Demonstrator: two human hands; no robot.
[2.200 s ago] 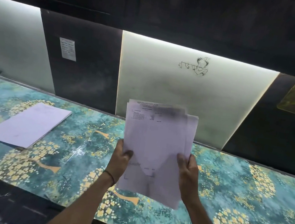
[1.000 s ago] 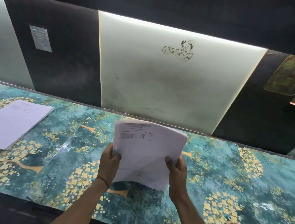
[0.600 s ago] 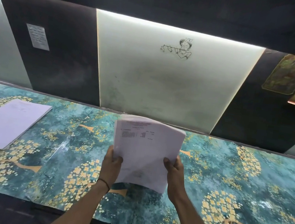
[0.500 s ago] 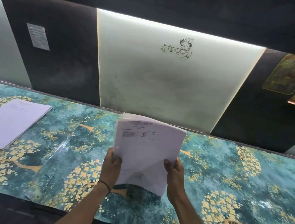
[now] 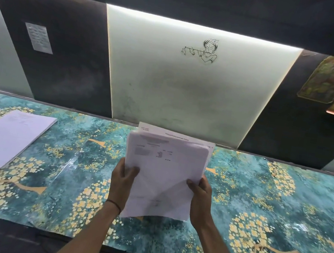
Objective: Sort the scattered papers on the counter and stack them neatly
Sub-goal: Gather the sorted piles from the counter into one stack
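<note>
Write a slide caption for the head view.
The left hand and right hand grip a sheaf of printed papers upright over the floral counter, tops uneven; a neat stack lies left.

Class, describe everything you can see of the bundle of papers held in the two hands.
The bundle of papers is several white printed sheets, unevenly aligned, a back sheet poking above the rest. It is near upright over the patterned counter, the left hand gripping its left edge, the right hand its right. Its print is unreadable.
</note>
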